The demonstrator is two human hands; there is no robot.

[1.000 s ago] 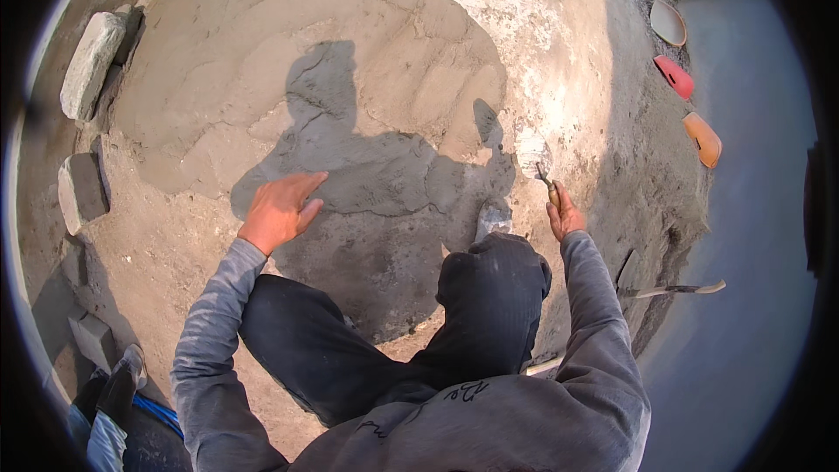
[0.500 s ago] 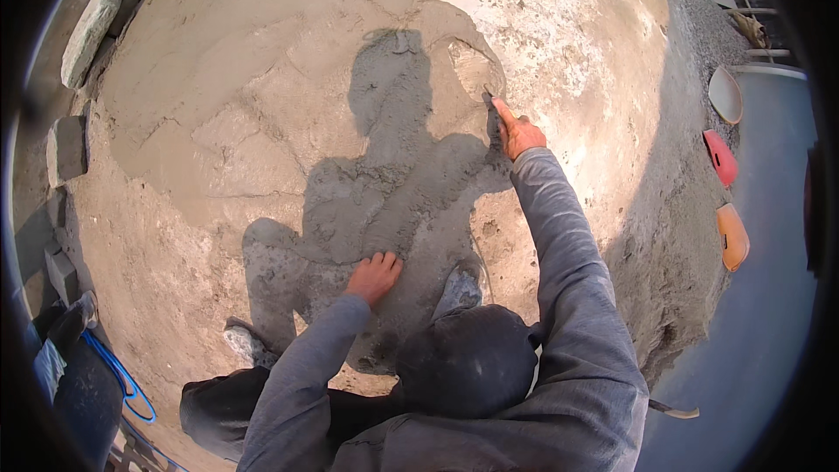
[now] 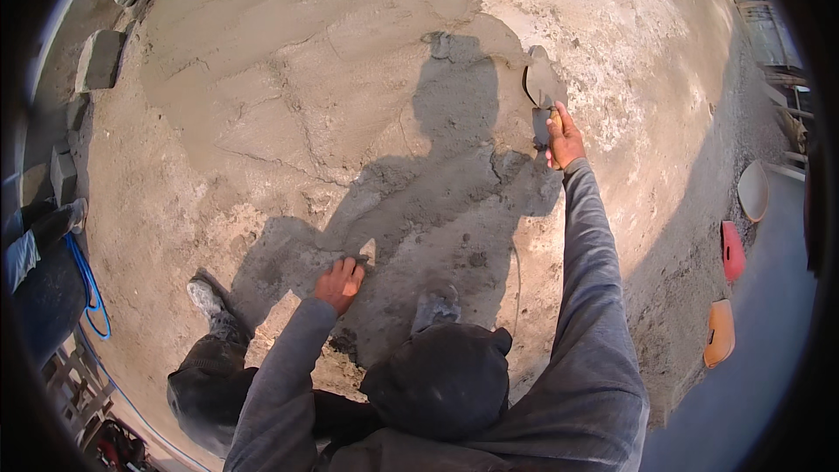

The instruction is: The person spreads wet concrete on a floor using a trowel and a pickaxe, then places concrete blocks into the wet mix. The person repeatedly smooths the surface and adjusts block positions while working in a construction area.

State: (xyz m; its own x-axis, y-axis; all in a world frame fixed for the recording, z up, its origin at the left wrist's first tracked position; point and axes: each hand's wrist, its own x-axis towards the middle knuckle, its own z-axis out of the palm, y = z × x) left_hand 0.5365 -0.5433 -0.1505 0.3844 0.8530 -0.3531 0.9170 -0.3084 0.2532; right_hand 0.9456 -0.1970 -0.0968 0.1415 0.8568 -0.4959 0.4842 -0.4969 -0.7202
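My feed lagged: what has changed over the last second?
The right grip has carried the trowel forward, from ahead of the right knee to the right edge of the wet cement. The left grip has come back from the cement's near edge to between the shoes. The view has shifted. Nothing new is visibly held; the trowel stays in the right grip, and stone blocks still line the left.

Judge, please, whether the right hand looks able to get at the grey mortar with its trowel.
Probably yes: the right hand grips the trowel by its handle, with the blade near the right edge of the grey mortar, and no object visibly stands between them.
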